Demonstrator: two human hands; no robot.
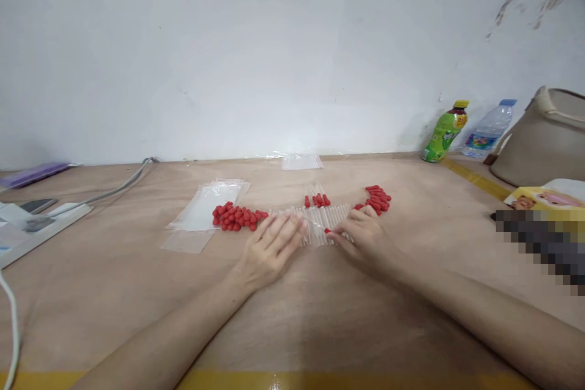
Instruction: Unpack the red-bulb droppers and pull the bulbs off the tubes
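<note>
A row of clear glass tubes [324, 219] lies side by side on the table in front of me. My left hand [274, 247] rests on the row's left part, fingers stretched out flat. My right hand [365, 234] pinches a red rubber bulb [327, 231] over the tubes. A thin clear tube seems to run from this bulb toward my left fingertips; whether they touch it I cannot tell. A heap of red rubber bulbs [235, 217] lies left of the row, and more red bulbs [378, 199] are at its right. Several droppers with red bulbs [320, 200] lie behind it.
Clear plastic bags [205, 204] are stacked at the left, with another bag [301, 163] by the wall. A power strip [68, 219], cable and phone lie far left. Right are a green bottle [445, 132], a water bottle [489, 130], a beige bag [543, 140] and a yellow pack [543, 198].
</note>
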